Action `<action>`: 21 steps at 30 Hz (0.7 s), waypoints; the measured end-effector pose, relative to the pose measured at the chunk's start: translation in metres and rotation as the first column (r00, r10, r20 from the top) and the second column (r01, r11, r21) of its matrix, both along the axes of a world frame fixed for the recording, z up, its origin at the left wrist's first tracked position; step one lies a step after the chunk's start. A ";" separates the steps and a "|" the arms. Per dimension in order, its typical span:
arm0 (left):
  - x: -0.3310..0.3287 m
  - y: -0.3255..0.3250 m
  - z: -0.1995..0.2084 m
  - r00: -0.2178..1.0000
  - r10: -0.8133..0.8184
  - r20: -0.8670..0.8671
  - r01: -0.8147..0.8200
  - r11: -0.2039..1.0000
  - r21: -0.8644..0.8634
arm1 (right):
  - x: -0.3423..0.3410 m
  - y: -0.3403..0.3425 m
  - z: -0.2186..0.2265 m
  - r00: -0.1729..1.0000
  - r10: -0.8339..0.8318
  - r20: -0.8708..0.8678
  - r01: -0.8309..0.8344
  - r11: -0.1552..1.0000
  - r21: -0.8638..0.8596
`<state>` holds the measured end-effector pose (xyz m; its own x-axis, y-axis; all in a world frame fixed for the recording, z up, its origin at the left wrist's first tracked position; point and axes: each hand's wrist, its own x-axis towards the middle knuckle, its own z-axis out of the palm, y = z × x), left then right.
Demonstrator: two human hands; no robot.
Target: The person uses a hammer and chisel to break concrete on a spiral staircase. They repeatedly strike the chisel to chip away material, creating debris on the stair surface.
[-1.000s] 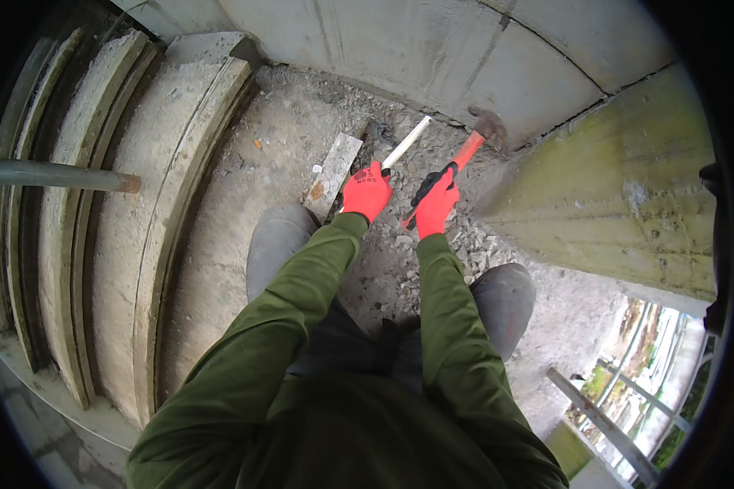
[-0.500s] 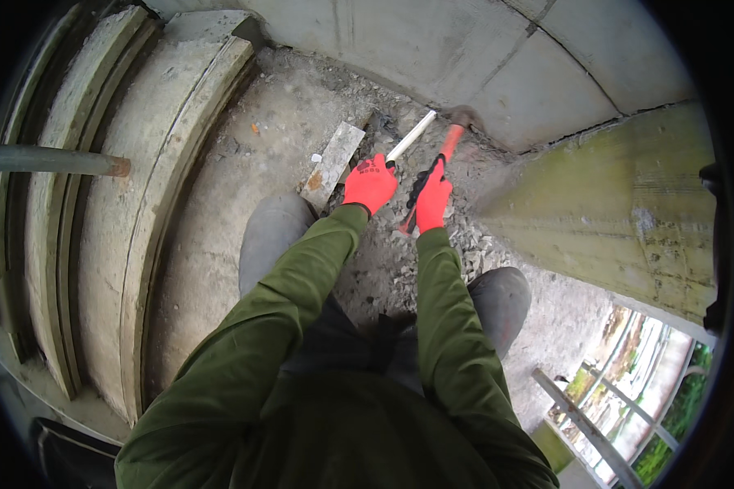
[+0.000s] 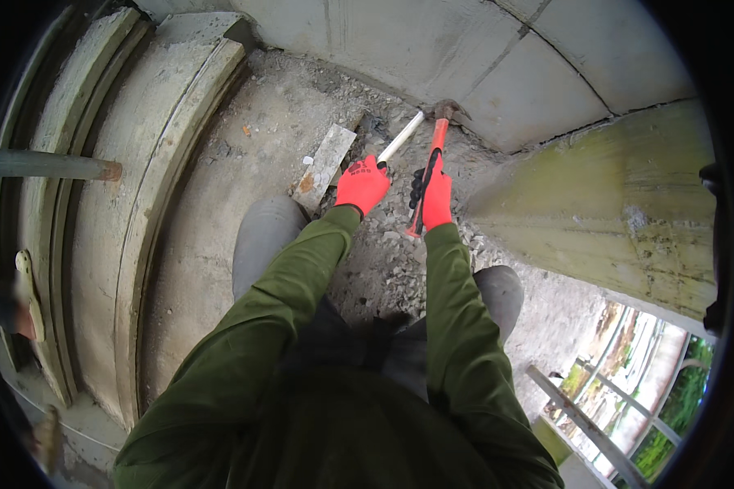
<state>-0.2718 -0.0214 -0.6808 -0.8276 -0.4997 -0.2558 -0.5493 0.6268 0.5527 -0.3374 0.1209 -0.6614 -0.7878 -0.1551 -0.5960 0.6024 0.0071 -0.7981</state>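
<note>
My left hand (image 3: 362, 187), in a red glove, is closed around a straight pale metal rod (image 3: 401, 137), probably a chisel. The rod slants up and to the right toward the foot of the concrete wall; its lower part is hidden by the glove. In my right hand (image 3: 436, 196), also gloved in red with black on the palm side, is a claw hammer (image 3: 441, 134) with a red and black handle. The hammer's dark head is at the rod's upper end; whether they touch I cannot tell. Broken grey rubble (image 3: 398, 273) lies below both hands.
A flat board (image 3: 328, 163) lies left of my left hand. Curved concrete steps (image 3: 171, 163) rise at left, with a metal pipe (image 3: 53, 165) across them. A greenish slab (image 3: 595, 212) slopes at right, above metal rails (image 3: 587, 424). Another person's foot (image 3: 28, 293) appears at far left, blurred.
The hammer head, blurred and farther right before, is now sharp at the rod's upper end. The other person's foot has come into view at left. My left hand keeps its hold on the rod.
</note>
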 end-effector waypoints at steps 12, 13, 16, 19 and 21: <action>0.012 -0.007 -0.032 0.998 0.029 -0.059 -0.029 1.000 -0.004 | 0.004 0.006 -0.017 0.994 -0.114 -0.003 0.114 0.993 0.010; 0.015 -0.001 -0.035 0.998 0.050 -0.045 -0.049 0.998 0.033 | 0.010 0.012 -0.010 0.989 -0.131 -0.068 0.132 0.991 0.007; 0.021 -0.001 -0.043 0.995 0.101 -0.012 -0.100 0.991 0.093 | 0.017 0.000 0.028 0.954 -0.192 -0.229 0.177 0.981 -0.086; 0.023 -0.003 -0.054 0.995 0.098 -0.006 -0.097 0.990 0.101 | 0.004 0.001 0.039 0.890 -0.170 -0.423 0.174 0.984 -0.028; 0.023 0.001 -0.052 0.995 0.094 0.011 -0.095 0.991 0.091 | 0.004 -0.005 0.021 0.851 -0.170 -0.497 0.210 0.977 0.025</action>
